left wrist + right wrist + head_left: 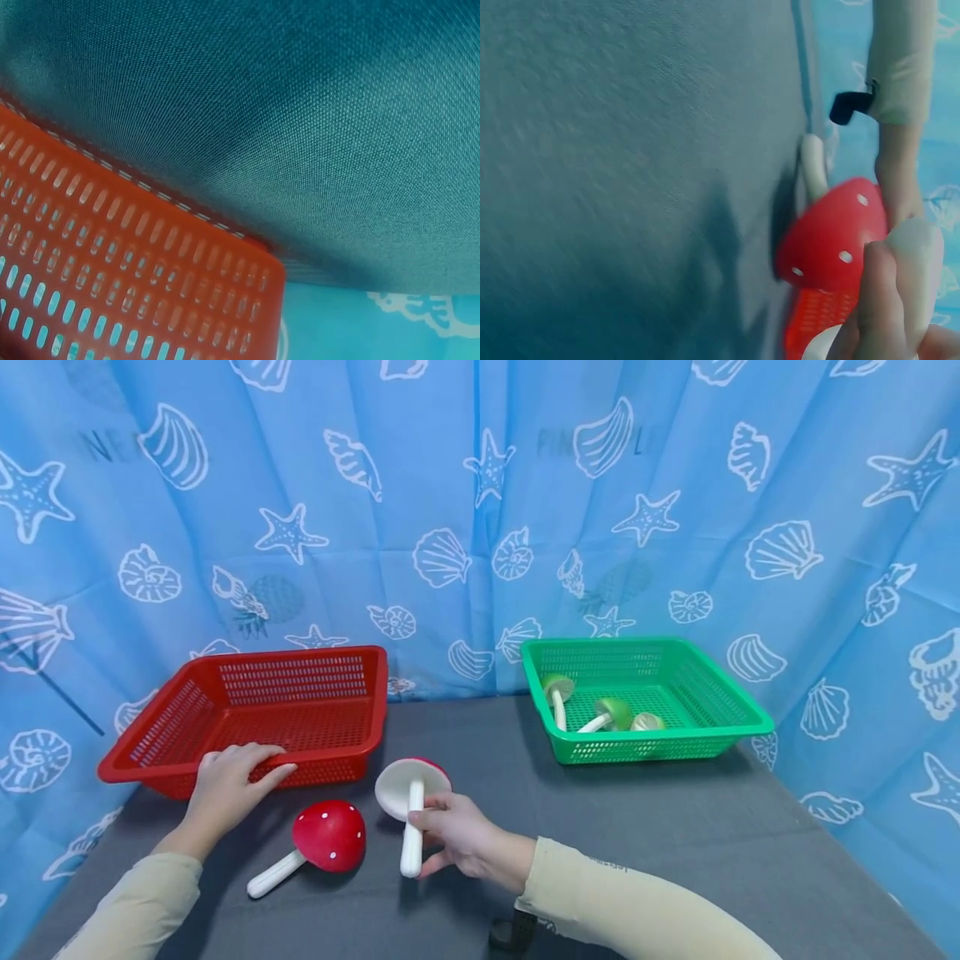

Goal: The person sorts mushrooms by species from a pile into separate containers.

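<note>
My right hand (457,835) pinches the white stem of a toy mushroom (415,827) between thumb and fingers. Its red cap tips away, showing the white underside in the head view. The stem end (916,255) and my fingers (877,300) appear in the right wrist view. My left hand (228,789) grips the front rim of the red basket (330,757), thumb outside and fingers over the edge. Between the hands a second toy mushroom (330,837), red with white dots, lies on its side on the dark cloth. The left wrist view shows the basket's slotted wall (150,247) but no fingers.
At the right rear stands a green basket (652,746) with several green-and-white toy mushrooms (617,713) at its left side. A dark grey cloth (600,835) covers the table. Behind it hangs a blue curtain (480,527) printed with shells and starfish.
</note>
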{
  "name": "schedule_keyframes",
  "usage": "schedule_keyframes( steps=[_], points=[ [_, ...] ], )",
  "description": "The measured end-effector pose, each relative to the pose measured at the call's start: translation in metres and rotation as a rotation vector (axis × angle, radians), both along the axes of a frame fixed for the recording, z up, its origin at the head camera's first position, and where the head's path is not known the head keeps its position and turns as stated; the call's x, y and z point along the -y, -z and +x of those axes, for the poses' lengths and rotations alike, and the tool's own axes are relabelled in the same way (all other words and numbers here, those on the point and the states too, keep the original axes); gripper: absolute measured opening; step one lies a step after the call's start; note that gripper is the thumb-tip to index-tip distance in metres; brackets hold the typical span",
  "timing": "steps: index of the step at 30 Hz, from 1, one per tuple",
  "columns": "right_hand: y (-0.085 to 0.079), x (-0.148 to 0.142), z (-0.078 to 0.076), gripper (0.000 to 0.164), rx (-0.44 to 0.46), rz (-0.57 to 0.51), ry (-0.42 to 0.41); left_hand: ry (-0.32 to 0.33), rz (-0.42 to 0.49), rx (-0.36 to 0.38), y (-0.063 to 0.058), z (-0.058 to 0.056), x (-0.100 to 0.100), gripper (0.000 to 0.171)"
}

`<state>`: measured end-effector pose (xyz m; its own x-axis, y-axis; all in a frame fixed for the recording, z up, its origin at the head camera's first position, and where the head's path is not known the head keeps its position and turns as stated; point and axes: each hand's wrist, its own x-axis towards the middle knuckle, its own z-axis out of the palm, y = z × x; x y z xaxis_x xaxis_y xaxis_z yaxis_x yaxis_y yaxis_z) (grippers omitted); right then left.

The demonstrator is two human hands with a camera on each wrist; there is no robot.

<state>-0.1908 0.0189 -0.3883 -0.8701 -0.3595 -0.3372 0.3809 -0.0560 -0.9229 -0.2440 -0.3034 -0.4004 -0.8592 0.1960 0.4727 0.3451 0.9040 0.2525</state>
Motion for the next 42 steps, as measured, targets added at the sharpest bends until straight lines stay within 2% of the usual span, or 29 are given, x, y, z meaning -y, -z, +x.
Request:
schedule_keyframes(
  steps=[10,18,24,33,42],
  points=[
    [-0.034,-0.007,-0.021,0.045,-0.056,-0.043,0.043,-0.002,0.007,0.021,0.0,-0.001,0.002,0.048],
    [-0.051,0.002,-0.039,0.046,-0.077,-0.043,0.056,0.003,0.005,0.024,0.0,-0.003,0.0,0.047],
    [-0.062,0.017,-0.05,0.048,-0.074,-0.036,0.053,-0.014,0.009,0.018,0.001,0.0,0.002,0.047],
    [-0.074,0.041,-0.074,0.046,-0.073,-0.052,0.071,0.003,0.006,-0.005,0.0,-0.002,-0.001,0.042],
    [-0.074,0.068,-0.098,0.049,-0.065,-0.066,0.109,-0.013,0.013,0.017,0.0,-0.002,0.001,0.044]
  ],
)
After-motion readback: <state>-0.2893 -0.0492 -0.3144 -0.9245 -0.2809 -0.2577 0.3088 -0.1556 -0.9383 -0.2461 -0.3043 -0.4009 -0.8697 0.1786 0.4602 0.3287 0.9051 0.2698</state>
